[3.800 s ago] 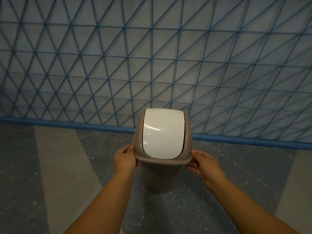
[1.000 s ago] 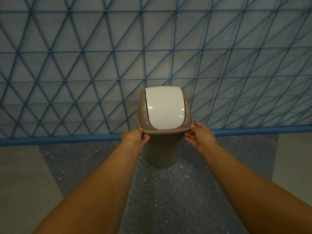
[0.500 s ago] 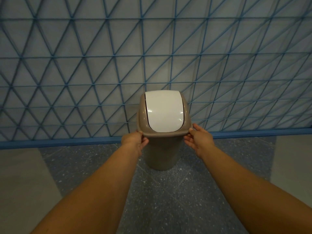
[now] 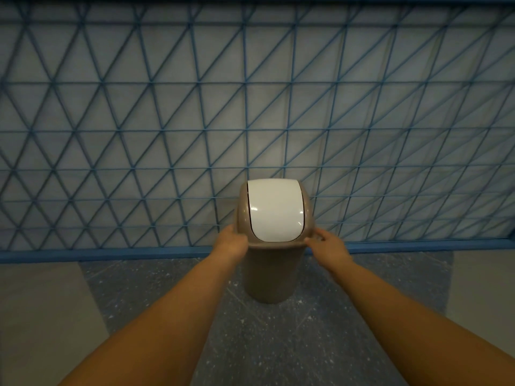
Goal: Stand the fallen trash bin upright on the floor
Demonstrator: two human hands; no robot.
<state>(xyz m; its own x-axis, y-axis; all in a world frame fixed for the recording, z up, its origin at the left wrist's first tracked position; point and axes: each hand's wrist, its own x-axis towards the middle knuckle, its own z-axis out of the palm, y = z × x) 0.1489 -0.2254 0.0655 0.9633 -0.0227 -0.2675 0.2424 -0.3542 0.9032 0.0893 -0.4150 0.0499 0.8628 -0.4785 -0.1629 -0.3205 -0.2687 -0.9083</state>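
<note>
The trash bin [image 4: 269,274] is taupe plastic with a white swing lid [image 4: 274,210]. It stands upright on the dark speckled floor, just in front of the wall. My left hand [image 4: 232,242] grips the left side of the lid rim. My right hand [image 4: 327,242] rests its fingers on the rim's right side, and they look loosened. Both arms reach forward from the bottom of the view.
A grey wall [image 4: 167,107] with a blue triangular lattice and a blue skirting [image 4: 111,253] runs right behind the bin. Lighter floor panels [image 4: 41,316] flank the dark speckled strip [image 4: 278,344] on the left and right.
The bin stays upright at the wall. The view has tilted up and drawn back a little. My right fingers have loosened on the rim; my left hand still holds.
</note>
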